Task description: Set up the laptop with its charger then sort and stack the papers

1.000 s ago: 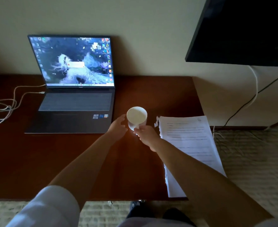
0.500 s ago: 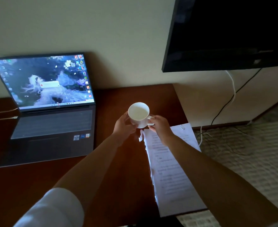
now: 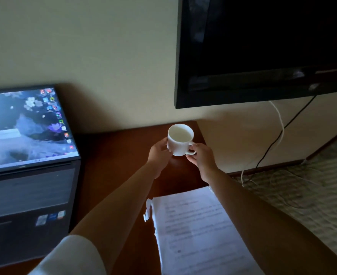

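A white mug [image 3: 180, 140] is at the far right corner of the dark wooden desk [image 3: 120, 155]. My left hand [image 3: 159, 153] cups its left side. My right hand [image 3: 200, 155] pinches its handle. Whether the mug touches the desk I cannot tell. The open laptop [image 3: 29, 155] stands at the left with its screen lit. A stack of printed papers [image 3: 195, 231] lies at the desk's near right, partly under my right forearm. The charger is out of view.
A black wall-mounted TV [image 3: 262, 50] hangs above the desk's right end. A white cable [image 3: 278, 124] and a black cable [image 3: 272, 147] drop from it to the patterned carpet [image 3: 306, 191] on the right.
Both hands have carried the mug from beside the laptop toward the desk's far right corner. The camera has swung right, so the laptop's left side and charger cable have left the view.
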Action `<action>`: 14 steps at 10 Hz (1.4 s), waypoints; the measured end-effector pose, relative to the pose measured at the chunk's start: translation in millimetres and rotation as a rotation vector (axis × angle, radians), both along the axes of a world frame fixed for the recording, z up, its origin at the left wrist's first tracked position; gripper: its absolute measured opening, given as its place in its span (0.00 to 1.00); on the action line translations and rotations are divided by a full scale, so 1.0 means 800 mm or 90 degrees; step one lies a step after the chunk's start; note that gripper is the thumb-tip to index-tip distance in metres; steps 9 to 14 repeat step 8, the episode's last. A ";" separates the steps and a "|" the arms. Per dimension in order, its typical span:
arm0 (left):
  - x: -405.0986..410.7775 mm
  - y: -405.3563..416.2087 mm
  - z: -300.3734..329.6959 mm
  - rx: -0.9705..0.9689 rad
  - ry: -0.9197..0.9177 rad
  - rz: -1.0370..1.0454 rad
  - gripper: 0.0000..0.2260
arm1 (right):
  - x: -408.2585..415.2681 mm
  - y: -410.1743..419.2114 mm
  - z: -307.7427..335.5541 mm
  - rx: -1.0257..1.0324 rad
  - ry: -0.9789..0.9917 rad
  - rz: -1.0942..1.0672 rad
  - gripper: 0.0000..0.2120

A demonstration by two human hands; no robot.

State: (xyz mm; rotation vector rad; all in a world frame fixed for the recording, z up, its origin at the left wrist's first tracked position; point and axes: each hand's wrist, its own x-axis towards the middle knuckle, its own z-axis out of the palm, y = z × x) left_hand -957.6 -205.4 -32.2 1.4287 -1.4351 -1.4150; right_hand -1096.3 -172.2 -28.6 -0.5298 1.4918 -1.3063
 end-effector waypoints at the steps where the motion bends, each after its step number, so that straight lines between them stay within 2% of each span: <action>1: -0.016 -0.030 -0.008 -0.024 0.002 -0.030 0.24 | -0.016 -0.032 -0.012 -0.013 0.022 -0.021 0.06; 4: -0.046 -0.086 -0.018 -0.019 0.022 -0.043 0.26 | -0.034 -0.093 -0.023 -0.042 0.094 -0.009 0.07; 6: -0.052 -0.117 -0.053 0.004 0.001 -0.039 0.39 | -0.035 -0.110 -0.022 -0.051 0.198 0.012 0.07; 7: -0.054 -0.117 -0.053 0.007 0.009 -0.048 0.40 | -0.039 -0.114 -0.029 -0.045 0.204 0.040 0.08; 8: -0.051 -0.106 -0.040 -0.019 -0.042 -0.034 0.37 | -0.039 -0.100 -0.026 -0.038 0.202 0.022 0.11; 14: -0.051 -0.106 -0.040 -0.019 -0.042 -0.034 0.37 | -0.039 -0.100 -0.026 -0.038 0.202 0.022 0.11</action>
